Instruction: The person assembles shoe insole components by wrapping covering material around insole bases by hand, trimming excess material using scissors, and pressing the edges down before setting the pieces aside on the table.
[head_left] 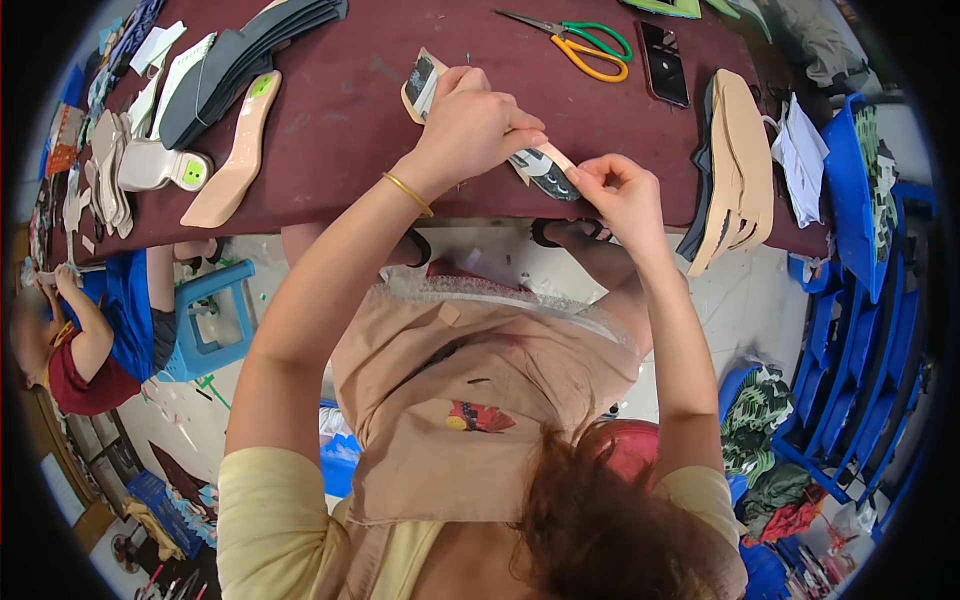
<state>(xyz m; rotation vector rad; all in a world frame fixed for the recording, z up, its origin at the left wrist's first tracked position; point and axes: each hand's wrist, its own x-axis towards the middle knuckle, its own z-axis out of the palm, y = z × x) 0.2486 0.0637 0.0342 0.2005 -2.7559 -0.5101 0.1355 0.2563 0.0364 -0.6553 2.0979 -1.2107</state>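
A shoe insole [550, 178] with a beige edge and a black-and-white patterned face is held above the table's near edge. My left hand [472, 128] is closed round its middle and covers that part. The insole's other end [422, 82] sticks out beyond my left hand, on the far left side. My right hand [622, 193] pinches the beige rim at the near right end with thumb and forefinger. Green-and-orange scissors [590, 55] lie on the table beyond my hands, beside a dark phone [664, 65].
The dark red table [340, 130] bears a stack of dark grey insoles [215, 85] and beige insoles [240, 160] at the left. More beige insoles [738, 160] stand at the right edge, near blue racks [850, 370]. A co-worker [90, 340] sits at the left by a blue stool [215, 330].
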